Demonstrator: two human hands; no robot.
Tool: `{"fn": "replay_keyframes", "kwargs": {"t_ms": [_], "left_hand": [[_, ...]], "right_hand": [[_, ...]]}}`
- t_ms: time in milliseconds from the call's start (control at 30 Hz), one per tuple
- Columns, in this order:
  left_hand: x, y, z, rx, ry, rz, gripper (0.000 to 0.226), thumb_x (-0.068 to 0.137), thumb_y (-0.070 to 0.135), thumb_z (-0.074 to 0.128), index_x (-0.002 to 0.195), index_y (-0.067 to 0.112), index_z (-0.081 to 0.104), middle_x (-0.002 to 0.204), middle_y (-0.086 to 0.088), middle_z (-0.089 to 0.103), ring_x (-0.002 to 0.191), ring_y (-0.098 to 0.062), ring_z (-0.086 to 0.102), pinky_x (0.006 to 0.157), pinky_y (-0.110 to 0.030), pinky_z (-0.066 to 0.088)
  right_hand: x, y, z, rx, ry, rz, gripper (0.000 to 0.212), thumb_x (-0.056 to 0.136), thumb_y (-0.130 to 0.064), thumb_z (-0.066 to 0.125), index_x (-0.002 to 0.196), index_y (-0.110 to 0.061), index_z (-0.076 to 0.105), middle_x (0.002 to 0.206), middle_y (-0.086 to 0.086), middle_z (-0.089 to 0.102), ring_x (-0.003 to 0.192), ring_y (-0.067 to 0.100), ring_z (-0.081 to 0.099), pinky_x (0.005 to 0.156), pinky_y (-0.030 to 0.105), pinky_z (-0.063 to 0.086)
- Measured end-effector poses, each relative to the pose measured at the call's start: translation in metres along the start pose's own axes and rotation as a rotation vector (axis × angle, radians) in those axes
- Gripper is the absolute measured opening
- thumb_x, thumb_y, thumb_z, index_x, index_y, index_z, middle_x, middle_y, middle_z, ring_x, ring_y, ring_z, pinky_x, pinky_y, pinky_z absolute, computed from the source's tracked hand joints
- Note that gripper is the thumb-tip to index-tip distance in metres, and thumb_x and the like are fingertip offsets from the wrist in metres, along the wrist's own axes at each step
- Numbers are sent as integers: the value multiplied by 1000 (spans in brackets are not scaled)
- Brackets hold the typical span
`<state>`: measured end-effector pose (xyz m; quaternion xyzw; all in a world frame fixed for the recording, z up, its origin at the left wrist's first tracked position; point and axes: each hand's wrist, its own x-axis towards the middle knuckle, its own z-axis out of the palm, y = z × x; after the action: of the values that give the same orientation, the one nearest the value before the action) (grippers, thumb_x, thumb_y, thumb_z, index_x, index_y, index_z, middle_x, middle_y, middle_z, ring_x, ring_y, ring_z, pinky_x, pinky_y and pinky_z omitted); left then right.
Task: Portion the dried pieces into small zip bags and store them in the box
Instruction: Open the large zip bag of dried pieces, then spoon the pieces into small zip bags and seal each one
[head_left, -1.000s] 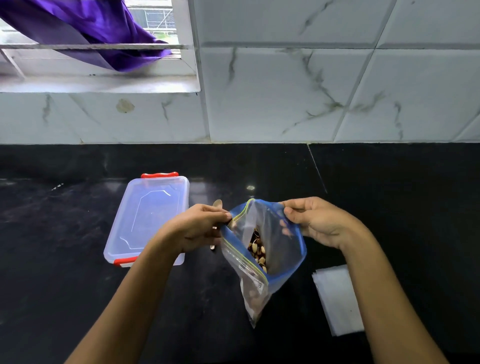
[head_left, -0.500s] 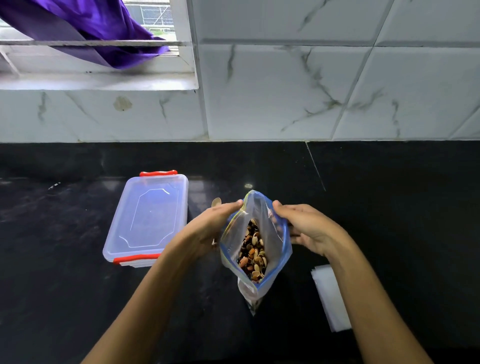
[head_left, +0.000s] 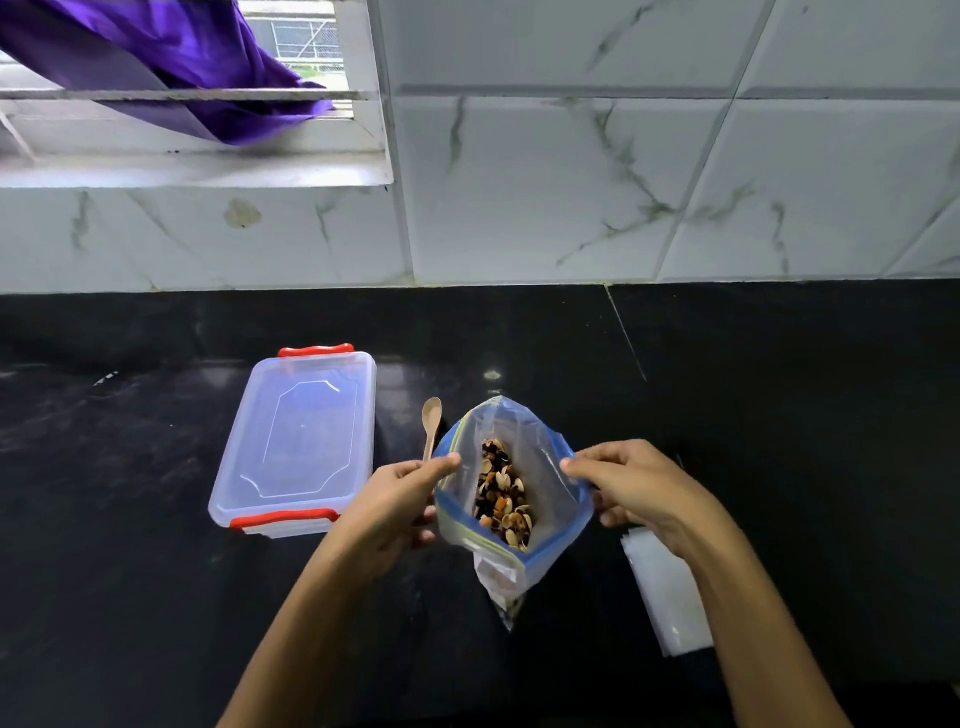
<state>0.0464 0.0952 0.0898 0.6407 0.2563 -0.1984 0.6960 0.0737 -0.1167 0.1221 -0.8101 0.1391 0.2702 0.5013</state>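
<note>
Nearest the person, the big zip bag (head_left: 511, 499) hangs open above the counter (head_left: 779, 415), the left hand (head_left: 395, 504) and right hand (head_left: 639, 488) each pinching a side of its mouth; a slipped pinch would likely tip the dried pieces (head_left: 501, 493) out. Right of the bag lie small bags (head_left: 667, 592); beyond it a spoon (head_left: 431, 423); farther left the lidded box (head_left: 301, 441)

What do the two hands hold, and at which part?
Left hand and right hand pinch opposite sides of the clear blue-edged zip bag's open mouth.
</note>
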Motion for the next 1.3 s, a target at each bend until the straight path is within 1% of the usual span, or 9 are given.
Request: {"fn": "replay_keyframes", "kwargs": {"t_ms": [167, 333, 433, 567, 700, 800, 1067, 1200, 1300], "left_hand": [[-20, 4, -1, -342, -100, 12, 17, 91, 10, 54, 84, 5, 69, 68, -2, 70, 54, -9, 67, 50, -21, 55], [-27, 0, -1, -870, -231, -158, 25, 89, -1, 47, 85, -3, 71, 76, -12, 71, 62, -20, 70, 59, -35, 60], [-34, -7, 1, -647, -146, -166, 20, 79, 2, 58, 95, 8, 68, 84, -9, 71, 76, -20, 67, 74, -38, 57], [-45, -18, 3, -116, -8, -139, 17, 80, 20, 70, 85, 11, 57, 75, -2, 50, 59, -12, 50, 54, -27, 48], [-55, -16, 10, -138, -64, -88, 12, 88, 10, 62, 76, 7, 61, 62, -5, 56, 44, -10, 56, 52, -25, 57], [-58, -14, 12, -237, -76, -54, 7, 88, 5, 61, 85, 1, 65, 79, -17, 68, 55, -14, 68, 57, -27, 59], [-67, -18, 16, -410, -79, -59, 9, 86, 2, 59, 87, -1, 68, 85, -20, 72, 69, -22, 70, 70, -34, 59], [-71, -21, 18, -268, -67, -89, 9, 80, 9, 70, 86, 4, 65, 79, -14, 67, 59, -18, 65, 57, -32, 60], [-74, -24, 22, -119, -144, -128, 16, 80, 16, 72, 87, 4, 64, 68, -7, 61, 52, -13, 58, 53, -25, 57]], "right_hand": [[-12, 0, 6, 419, -84, -83, 14, 92, -6, 54, 97, -9, 66, 77, 4, 70, 67, 13, 66, 60, 27, 56], [-11, 11, 14, 1023, -291, 140, 20, 95, -9, 44, 100, -11, 64, 83, 5, 68, 75, 15, 67, 72, 32, 57], [-14, 19, 23, 765, -238, 124, 20, 95, -24, 51, 106, -13, 64, 93, 7, 68, 86, 18, 63, 82, 35, 51], [-28, 20, 27, 108, 124, 43, 32, 81, -41, 69, 97, -15, 60, 86, 5, 69, 72, 13, 63, 56, 25, 50], [-36, 21, 27, 149, 222, -89, 18, 88, -26, 64, 91, -9, 66, 73, 6, 69, 58, 13, 64, 49, 25, 49], [-39, 18, 25, 377, 93, -37, 18, 94, -21, 55, 96, -9, 67, 76, 5, 69, 62, 14, 65, 45, 23, 49], [-44, 18, 26, 738, -161, 77, 22, 97, -14, 47, 104, -3, 64, 84, 12, 72, 71, 19, 70, 56, 30, 58], [-61, 14, 24, 265, -82, 113, 26, 82, -28, 70, 101, -13, 64, 83, 2, 68, 64, 10, 64, 48, 23, 51], [-68, 17, 29, 144, -67, 68, 21, 85, -24, 68, 96, -6, 64, 74, 3, 67, 52, 7, 61, 43, 21, 49]]}}
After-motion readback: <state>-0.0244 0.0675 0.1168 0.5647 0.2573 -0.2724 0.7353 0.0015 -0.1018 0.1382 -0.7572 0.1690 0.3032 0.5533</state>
